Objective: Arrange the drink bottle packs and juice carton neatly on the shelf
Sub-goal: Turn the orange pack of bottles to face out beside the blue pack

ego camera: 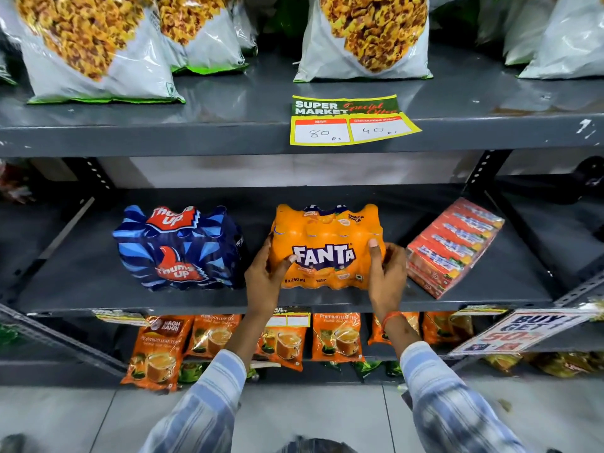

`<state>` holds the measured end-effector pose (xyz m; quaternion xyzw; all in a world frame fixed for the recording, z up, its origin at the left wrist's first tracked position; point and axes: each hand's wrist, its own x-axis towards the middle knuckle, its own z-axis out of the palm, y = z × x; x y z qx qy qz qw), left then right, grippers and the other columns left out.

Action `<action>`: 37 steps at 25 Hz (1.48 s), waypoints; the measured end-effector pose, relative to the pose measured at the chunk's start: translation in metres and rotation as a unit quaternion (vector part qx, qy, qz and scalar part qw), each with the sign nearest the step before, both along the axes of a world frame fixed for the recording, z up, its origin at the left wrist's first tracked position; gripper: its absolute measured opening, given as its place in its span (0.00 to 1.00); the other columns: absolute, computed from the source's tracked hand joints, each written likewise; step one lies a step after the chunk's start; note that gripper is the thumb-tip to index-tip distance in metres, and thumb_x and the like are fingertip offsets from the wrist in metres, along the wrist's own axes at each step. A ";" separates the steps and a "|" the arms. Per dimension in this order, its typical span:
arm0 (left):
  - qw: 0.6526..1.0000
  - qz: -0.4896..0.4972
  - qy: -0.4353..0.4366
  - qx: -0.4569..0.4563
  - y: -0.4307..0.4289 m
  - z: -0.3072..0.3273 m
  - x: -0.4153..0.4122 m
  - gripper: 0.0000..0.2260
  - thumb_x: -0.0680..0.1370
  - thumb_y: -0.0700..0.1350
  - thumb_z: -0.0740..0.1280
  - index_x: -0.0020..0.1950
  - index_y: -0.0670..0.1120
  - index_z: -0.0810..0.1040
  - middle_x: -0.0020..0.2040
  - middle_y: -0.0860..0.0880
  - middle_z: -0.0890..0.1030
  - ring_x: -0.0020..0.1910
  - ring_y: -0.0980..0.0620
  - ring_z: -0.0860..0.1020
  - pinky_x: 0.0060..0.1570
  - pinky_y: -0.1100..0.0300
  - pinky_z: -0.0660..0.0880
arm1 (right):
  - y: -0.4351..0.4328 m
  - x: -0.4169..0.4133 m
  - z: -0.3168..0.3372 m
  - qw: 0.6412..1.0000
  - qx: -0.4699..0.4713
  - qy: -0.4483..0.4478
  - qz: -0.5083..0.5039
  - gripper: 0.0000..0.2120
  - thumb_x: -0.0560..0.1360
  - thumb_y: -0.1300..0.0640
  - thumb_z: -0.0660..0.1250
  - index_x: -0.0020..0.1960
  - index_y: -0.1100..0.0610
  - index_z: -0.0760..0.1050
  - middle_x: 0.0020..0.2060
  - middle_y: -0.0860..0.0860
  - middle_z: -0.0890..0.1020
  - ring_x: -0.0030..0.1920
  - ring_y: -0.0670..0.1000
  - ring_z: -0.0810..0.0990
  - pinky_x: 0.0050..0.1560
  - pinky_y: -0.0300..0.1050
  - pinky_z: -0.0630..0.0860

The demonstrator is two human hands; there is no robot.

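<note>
Fanta pack [327, 248] sides hidden, juice carton [454, 246] blurred

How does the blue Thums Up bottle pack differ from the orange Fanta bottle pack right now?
Colour: the blue shrink-wrapped Thums Up bottle pack has red logos; the orange shrink-wrapped Fanta bottle pack has a white-and-purple logo.
Handling: the Thums Up pack stands untouched; the Fanta pack is gripped at its sides by the left hand and right hand.
Position: Thums Up sits left, Fanta centre.
Shared: both are film-wrapped multipacks on the same grey metal shelf.
</note>
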<state>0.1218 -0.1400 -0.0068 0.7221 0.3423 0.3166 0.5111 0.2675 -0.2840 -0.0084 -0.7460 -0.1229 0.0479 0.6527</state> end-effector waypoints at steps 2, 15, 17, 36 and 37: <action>1.000 0.002 -0.003 -0.005 0.000 0.000 0.001 0.27 0.73 0.52 0.68 0.70 0.51 0.65 0.65 0.44 0.76 0.61 0.47 0.77 0.57 0.43 0.78 | 0.001 -0.002 0.001 1.000 0.011 0.018 0.006 0.23 0.73 0.37 0.61 0.56 0.56 0.70 0.57 0.56 0.78 0.55 0.52 0.77 0.48 0.35 0.72; 0.998 0.002 0.042 0.039 -0.001 0.008 -0.003 0.37 0.71 0.62 0.65 0.74 0.50 0.55 0.73 0.43 0.67 0.69 0.43 0.69 0.64 0.40 0.71 | 0.011 -0.005 0.011 0.999 0.025 0.038 0.006 0.21 0.75 0.42 0.62 0.57 0.58 0.69 0.57 0.56 0.77 0.53 0.49 0.77 0.45 0.34 0.73; 0.987 0.009 0.111 0.115 -0.013 0.016 0.003 0.44 0.69 0.70 0.56 0.75 0.48 0.43 0.78 0.42 0.52 0.76 0.43 0.53 0.74 0.43 0.55 | 0.010 -0.004 0.008 0.999 0.017 0.026 0.005 0.25 0.75 0.38 0.59 0.61 0.56 0.68 0.61 0.56 0.75 0.59 0.52 0.76 0.54 0.42 0.75; 0.980 -0.023 0.194 -0.033 -0.195 -0.023 0.205 0.39 0.70 0.67 0.58 0.65 0.35 0.65 0.63 0.34 0.75 0.62 0.35 0.74 0.61 0.45 0.72 | -0.136 0.185 -0.006 0.964 -0.252 -0.036 0.073 0.40 0.75 0.50 0.65 0.75 0.66 0.47 0.77 0.63 0.47 0.78 0.61 0.49 0.75 0.51 0.53; 0.980 -0.003 0.192 -0.057 -0.192 -0.036 0.214 0.41 0.67 0.72 0.57 0.62 0.37 0.68 0.59 0.36 0.78 0.58 0.37 0.77 0.57 0.44 0.75 | -0.139 0.191 -0.004 0.967 -0.242 -0.011 0.083 0.41 0.76 0.50 0.65 0.76 0.66 0.44 0.77 0.62 0.45 0.78 0.60 0.48 0.76 0.50 0.53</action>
